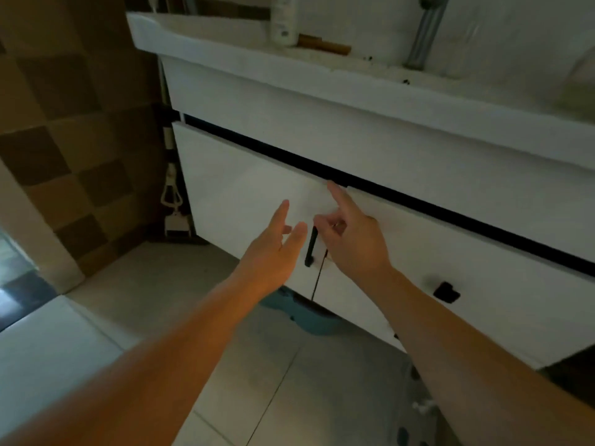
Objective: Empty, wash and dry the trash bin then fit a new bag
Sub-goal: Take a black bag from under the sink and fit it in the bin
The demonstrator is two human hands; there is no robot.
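Both forearms reach forward; left hand (pixel 273 249) spread flat, right hand (pixel 349 239) loosely curled, forefinger extended, beside upright black handle (pixel 311 246).

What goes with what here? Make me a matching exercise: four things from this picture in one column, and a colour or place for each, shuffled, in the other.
Things:
1. door handle
2. bottle
3. left hand
4. basin-like object

Descriptions:
A. blue, on the floor under the cabinet
B. white, standing on the sink counter
C. black, upright on the left cabinet door
D. fingers straight, just left of the handle

Pairs: 1-C, 2-B, 3-D, 4-A
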